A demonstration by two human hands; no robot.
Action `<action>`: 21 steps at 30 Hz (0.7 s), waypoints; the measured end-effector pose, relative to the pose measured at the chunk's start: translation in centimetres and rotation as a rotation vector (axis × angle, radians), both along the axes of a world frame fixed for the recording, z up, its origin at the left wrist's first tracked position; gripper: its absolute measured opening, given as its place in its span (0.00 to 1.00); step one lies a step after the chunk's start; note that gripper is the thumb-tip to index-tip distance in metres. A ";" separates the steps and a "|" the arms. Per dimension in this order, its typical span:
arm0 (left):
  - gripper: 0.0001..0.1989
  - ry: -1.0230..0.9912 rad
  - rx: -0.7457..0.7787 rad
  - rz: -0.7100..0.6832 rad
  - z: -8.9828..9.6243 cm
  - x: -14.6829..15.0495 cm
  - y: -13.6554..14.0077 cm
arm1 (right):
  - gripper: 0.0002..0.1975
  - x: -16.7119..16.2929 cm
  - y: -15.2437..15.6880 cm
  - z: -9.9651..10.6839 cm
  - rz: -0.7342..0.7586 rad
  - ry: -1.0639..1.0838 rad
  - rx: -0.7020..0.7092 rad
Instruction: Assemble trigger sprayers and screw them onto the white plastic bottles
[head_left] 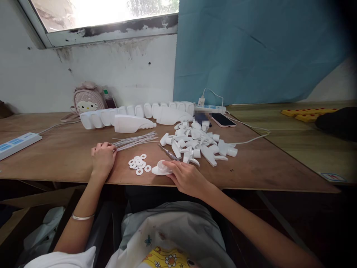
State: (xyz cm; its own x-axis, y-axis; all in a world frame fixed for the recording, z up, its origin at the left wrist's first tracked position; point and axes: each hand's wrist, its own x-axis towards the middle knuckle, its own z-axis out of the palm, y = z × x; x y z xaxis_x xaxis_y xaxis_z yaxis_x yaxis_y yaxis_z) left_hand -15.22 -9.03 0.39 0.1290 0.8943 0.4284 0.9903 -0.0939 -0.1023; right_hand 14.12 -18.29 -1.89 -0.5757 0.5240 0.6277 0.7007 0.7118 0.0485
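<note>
My right hand [186, 176] grips a white spray trigger head [160, 170] just above the table's front edge, its round collar facing up. Curled fingers of my left hand [103, 158] close at the near left ends of a bundle of thin white dip tubes [136, 140]; how many they pinch is hidden. Between my hands lies a loose group of flat white ring washers [138, 163]. Beyond my right hand a heap of white trigger heads [195, 139] spreads over the table. A slim metal tool [168, 152], perhaps tweezers, rests against that heap.
White bottles [134, 123] lie in a row along the back of the brown table [61, 160]. Behind stand a pink backpack [87, 100] and a small bottle [109, 98]. A phone [223, 120], cables and power strips [19, 145] lie around. An open carton [16, 223] sits below left.
</note>
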 end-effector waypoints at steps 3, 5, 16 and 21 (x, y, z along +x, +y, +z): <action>0.14 -0.028 0.005 -0.006 0.6 0.4 -0.3 | 0.16 0.0 0.0 0.0 -0.004 -0.007 0.004; 0.14 -0.060 0.012 -0.010 1.3 0.5 -0.8 | 0.16 0.0 -0.1 0.0 -0.004 -0.009 0.004; 0.13 -0.910 -0.049 -0.340 4.3 3.1 -3.2 | 0.16 0.0 0.1 0.1 -0.001 -0.011 0.013; 0.16 -1.205 -0.440 -0.697 5.8 8.5 -4.6 | 0.18 -0.1 0.0 0.1 0.019 0.055 -0.032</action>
State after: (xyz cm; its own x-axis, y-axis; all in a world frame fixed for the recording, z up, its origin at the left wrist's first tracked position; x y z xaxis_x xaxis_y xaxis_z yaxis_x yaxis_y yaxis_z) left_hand -6.73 -13.67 6.17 0.3505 0.8865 0.3020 0.1951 -0.3845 0.9023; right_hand 14.05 -18.25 -1.84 -0.5504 0.5339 0.6419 0.6883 0.7253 -0.0130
